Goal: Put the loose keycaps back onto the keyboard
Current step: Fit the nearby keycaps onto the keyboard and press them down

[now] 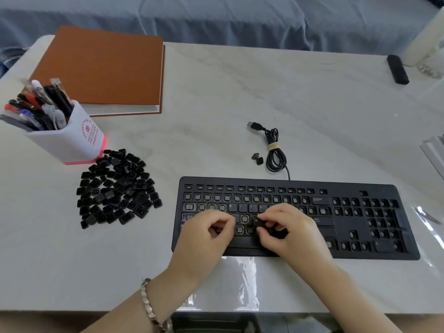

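Right hand (286, 233), keycap (260, 224) in pinch, over keyboard (360, 212); left hand (205, 236) beside it (grip unclear)

We saw a pale, marble-patterned table (240, 92) with a brown-covered notebook (103, 68) lying flat at its far left corner. Just in front of the notebook stood a white pen holder (72, 143) with a pink base and red print, crowded with pens (40, 104) leaning to the left. At the far right lay a small black oblong object (397, 69), near a clear glass (432, 66) cut off by the frame. Beyond the table we noted rumpled blue-grey fabric (216, 18).
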Demonstrator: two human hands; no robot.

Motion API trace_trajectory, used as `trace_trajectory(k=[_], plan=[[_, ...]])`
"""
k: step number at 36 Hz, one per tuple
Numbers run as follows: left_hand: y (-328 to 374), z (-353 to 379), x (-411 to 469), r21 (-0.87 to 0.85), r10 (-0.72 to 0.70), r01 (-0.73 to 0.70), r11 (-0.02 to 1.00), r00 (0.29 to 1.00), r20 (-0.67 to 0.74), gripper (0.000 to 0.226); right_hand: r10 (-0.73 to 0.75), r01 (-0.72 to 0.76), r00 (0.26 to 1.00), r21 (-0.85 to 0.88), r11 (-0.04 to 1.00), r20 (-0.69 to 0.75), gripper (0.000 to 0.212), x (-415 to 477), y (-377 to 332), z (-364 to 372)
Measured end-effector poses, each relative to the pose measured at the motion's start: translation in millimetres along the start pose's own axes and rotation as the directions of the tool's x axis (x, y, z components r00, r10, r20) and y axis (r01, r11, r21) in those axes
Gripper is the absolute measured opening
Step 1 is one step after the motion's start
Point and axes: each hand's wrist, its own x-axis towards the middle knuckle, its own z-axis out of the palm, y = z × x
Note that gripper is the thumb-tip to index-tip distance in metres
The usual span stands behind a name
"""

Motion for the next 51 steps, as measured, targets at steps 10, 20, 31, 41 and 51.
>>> trace_trajectory(k=[10, 20, 31, 41, 51], plan=[[-52, -5, -2, 0.538, 0.147, -0.127, 0.834, 0.989, 0.007, 0.063, -0.195, 0.169, 0.979, -0.306, 0.937, -0.054, 0.017, 16, 3, 18], [-56, -7, 1, 0.395, 0.117, -0.092, 0.914, 0.992, -0.040, 0.072, -0.247, 0.241, 0.969, -0.361, 0.901, 0.031, 0.030, 23, 6, 17], [-62, -3, 1, 0.385, 0.152, -0.118, 0.915, 0.987, -0.057, 0.073, -0.282, 0.282, 0.958, -0.344, 0.896, 0.050, 0.031, 25, 7, 16], [-59, 9, 1, 0.512, 0.375, -0.368, 0.776, 0.922, 0.093, 0.047, -0.261, 0.237, 0.964, -0.267, 0.934, -0.056, 0.013, 14, 15, 27], [-60, 8, 5, 0.502, 0.361, -0.368, 0.783, 0.926, 0.115, 0.045, -0.177, 0.164, 0.978, -0.122, 0.979, -0.106, 0.018, 14, 18, 29]])
